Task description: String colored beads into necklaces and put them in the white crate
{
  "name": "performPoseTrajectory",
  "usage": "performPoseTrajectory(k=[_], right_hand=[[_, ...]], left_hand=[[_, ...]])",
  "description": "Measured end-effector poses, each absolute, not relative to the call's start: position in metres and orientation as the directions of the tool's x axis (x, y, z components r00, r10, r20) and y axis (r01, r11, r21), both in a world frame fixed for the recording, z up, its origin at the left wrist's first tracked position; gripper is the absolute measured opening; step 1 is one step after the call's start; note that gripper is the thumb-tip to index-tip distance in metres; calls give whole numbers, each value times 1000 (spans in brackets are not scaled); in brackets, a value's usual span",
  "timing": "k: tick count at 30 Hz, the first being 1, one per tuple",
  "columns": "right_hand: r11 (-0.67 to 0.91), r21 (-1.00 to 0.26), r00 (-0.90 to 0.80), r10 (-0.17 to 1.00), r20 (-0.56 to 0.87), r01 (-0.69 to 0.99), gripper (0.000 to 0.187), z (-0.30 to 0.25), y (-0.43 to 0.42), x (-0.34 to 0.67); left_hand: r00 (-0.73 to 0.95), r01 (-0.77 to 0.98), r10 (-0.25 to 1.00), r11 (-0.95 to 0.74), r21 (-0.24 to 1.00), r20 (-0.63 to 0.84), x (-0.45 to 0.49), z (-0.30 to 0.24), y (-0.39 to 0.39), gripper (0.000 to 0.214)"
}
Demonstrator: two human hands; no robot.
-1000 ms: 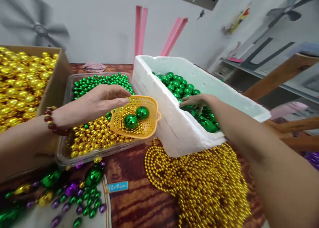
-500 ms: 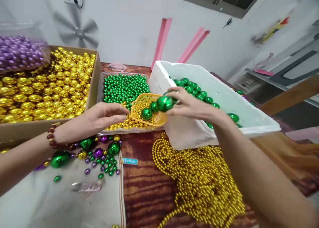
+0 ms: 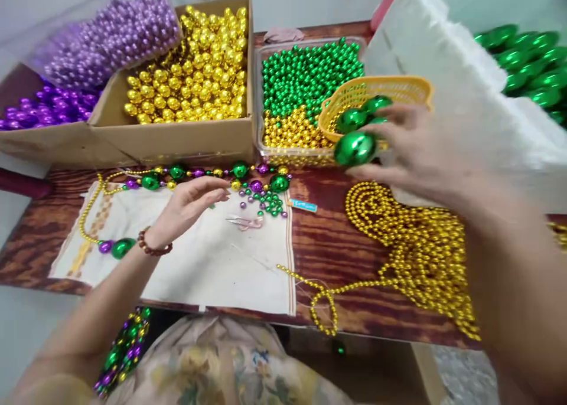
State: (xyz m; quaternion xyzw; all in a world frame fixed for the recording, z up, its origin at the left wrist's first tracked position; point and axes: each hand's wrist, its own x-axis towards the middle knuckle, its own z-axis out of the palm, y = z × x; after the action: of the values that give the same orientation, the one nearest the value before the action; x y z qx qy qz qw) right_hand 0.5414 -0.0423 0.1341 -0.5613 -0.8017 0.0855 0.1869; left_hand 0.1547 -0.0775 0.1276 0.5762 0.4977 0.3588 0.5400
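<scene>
My right hand (image 3: 420, 151) grips a large shiny green ball (image 3: 355, 148) at its fingertips, just in front of a yellow plastic basket (image 3: 381, 89) that holds two more green balls. My left hand (image 3: 190, 201) hovers over a white cloth (image 3: 199, 257), fingers loosely spread and holding nothing, close to a strand of green, purple and gold beads (image 3: 212, 173) lying along the cloth's far edge. A bead bracelet circles my left wrist.
A white foam box (image 3: 443, 80) of green balls stands at the right. A clear tray (image 3: 305, 92) holds small green and gold beads. Cardboard boxes hold gold balls (image 3: 195, 68) and purple beads (image 3: 48, 107). Gold bead strings (image 3: 416, 251) lie piled on the wooden table.
My view has tipped down toward the table's front. My right hand carried the green ball from the foam box past the basket. My left hand dropped from the basket down to the cloth.
</scene>
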Motion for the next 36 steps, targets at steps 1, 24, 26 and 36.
performPoseTrajectory(k=[1, 24, 26, 36], right_hand=[[390, -401, -354, 921, 162, 829, 55, 124, -61, 513], [67, -118, -114, 882, -456, 991, 25, 34, -230, 369], [76, -69, -99, 887, -452, 995, 28, 28, -232, 360], [136, 88, -83, 889, -450, 987, 30, 12, -220, 337]], left_hand=[[200, 163, 972, 92, 982, -124, 144, 114, -89, 24], [209, -553, 808, 562, 615, -551, 62, 12, -175, 39], [210, -577, 794, 572, 583, -571, 63, 9, -177, 38], [311, -573, 845, 532, 623, -436, 63, 15, -180, 32]])
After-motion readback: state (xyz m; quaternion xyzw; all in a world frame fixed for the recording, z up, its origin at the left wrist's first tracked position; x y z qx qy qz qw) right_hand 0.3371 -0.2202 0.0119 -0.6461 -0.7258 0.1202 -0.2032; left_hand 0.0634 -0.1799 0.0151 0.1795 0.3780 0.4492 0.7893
